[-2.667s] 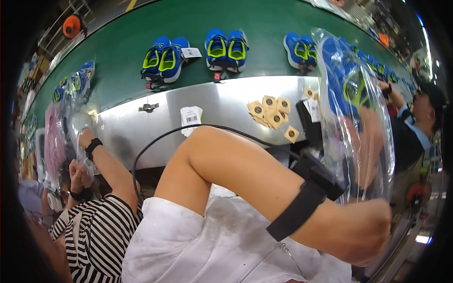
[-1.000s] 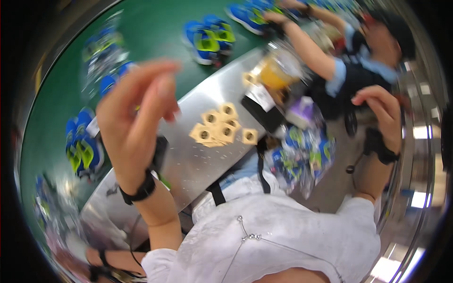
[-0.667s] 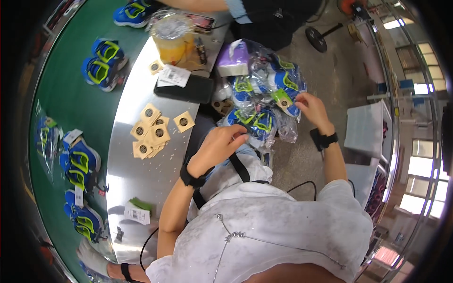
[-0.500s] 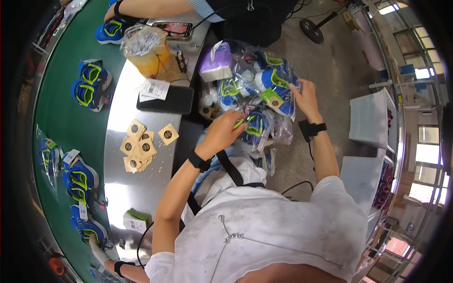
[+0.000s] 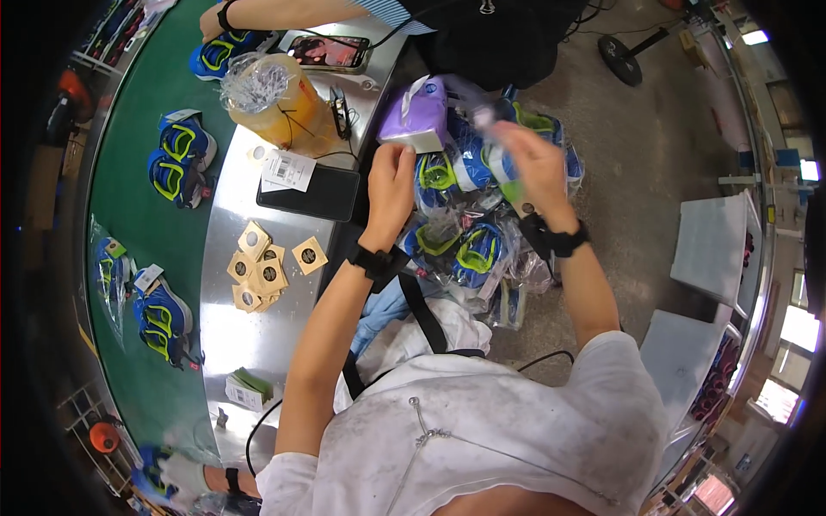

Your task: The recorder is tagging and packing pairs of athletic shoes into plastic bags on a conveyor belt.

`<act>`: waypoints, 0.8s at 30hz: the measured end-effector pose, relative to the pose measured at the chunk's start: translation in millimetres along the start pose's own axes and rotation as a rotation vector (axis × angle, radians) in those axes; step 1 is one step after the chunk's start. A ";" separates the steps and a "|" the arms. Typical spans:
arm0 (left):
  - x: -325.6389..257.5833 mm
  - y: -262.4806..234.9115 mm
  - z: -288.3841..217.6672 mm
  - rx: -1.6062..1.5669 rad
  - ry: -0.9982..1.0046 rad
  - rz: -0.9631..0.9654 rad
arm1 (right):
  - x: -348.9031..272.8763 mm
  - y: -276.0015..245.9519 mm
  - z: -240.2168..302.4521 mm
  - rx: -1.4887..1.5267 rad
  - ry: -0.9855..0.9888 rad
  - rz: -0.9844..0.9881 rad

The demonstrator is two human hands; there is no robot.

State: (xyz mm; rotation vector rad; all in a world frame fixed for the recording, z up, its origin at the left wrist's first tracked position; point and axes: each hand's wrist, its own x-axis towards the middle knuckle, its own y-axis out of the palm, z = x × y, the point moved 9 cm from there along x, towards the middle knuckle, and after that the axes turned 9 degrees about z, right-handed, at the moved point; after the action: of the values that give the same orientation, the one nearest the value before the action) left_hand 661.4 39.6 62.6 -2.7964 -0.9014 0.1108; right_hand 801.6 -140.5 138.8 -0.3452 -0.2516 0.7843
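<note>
At the far left runs a green belt (image 5: pixel 129 224) carrying pairs of blue-and-lime shoes (image 5: pixel 176 159), one pair (image 5: pixel 159 314) lower down with a white tag, and one bagged pair (image 5: pixel 107 267) near the belt's outer edge. Beside the belt lies a steel bench (image 5: pixel 232 318); on it sit a small stack of tags (image 5: pixel 245 389) near the bottom, a loose cluster of brown paper squares (image 5: pixel 262 271) with round centres in the middle, then a black phone (image 5: pixel 314 193) with a white label (image 5: pixel 286 169) lying partly over it. Above that stands a clear bag (image 5: pixel 275 99) stuffed with orange and pale shreds, and past it a second phone (image 5: pixel 331 52) with a lit screen, close to a co-worker's arm (image 5: pixel 284 13) that reaches to a shoe at the top edge. Right of the bench, the left hand (image 5: pixel 391 185) is held with the fingers curled down and close together, its tips at the edge of a clear bag of shoes; whether it actually pinches the plastic cannot be told. Below and between the two hands sits a heap of bagged shoes (image 5: pixel 469 249), blue with lime trim, piled just off the bench's edge in front of the person. A purple pouch (image 5: pixel 417 116) rests at the top of the heap. The right hand (image 5: pixel 529 168) is raised over the heap, blurred, with fingers bent around a bit of clear plastic; the grip looks loose. Both wrists wear black bands. Further right is bare concrete floor (image 5: pixel 654 172) and a pale flat box (image 5: pixel 710 249).
</note>
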 end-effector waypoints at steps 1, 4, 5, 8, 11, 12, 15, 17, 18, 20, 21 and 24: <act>2.0 7.1 -4.7 -0.136 -0.084 0.064 | -5.7 -15.6 3.0 0.107 0.004 -0.021; 5.7 17.4 -49.2 -0.160 0.094 0.152 | -28.4 -47.2 24.1 0.500 -0.180 -0.150; 7.6 17.4 -58.0 -0.167 0.106 0.192 | -33.1 -52.3 30.4 0.496 -0.180 -0.145; -5.2 7.0 -135.6 0.198 0.562 0.049 | -43.7 -81.4 57.3 0.686 -0.339 -0.192; -21.2 -0.5 -211.1 0.345 0.838 -0.085 | -55.7 -86.2 83.2 0.658 -0.469 0.039; -25.3 0.0 -225.2 0.423 0.906 -0.105 | -58.9 -90.4 87.6 0.615 -0.467 0.051; -24.8 40.3 -207.2 0.411 0.700 0.418 | -76.2 -104.9 96.1 0.352 -0.285 -0.280; -38.5 46.9 -219.0 0.316 0.707 0.424 | -121.6 -122.4 127.1 0.055 -0.272 -0.756; -45.4 46.4 -225.4 0.223 0.711 0.417 | -134.8 -107.0 157.7 0.004 -0.527 -0.432; -59.3 65.2 -224.2 0.194 0.740 0.479 | -164.2 -54.0 191.8 -0.093 -0.631 0.147; -67.9 78.9 -217.8 0.268 0.734 0.475 | -165.8 -11.6 189.5 -0.119 -0.493 0.394; -110.5 103.0 -234.3 0.403 0.766 0.506 | -173.5 22.5 130.3 -0.256 0.134 0.342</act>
State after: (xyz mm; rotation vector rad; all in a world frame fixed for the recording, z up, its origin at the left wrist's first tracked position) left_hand 661.4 -146.0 270.6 -2.3002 0.0157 -0.5927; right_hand 623.6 -224.2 233.1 -0.6919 -0.1685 1.0636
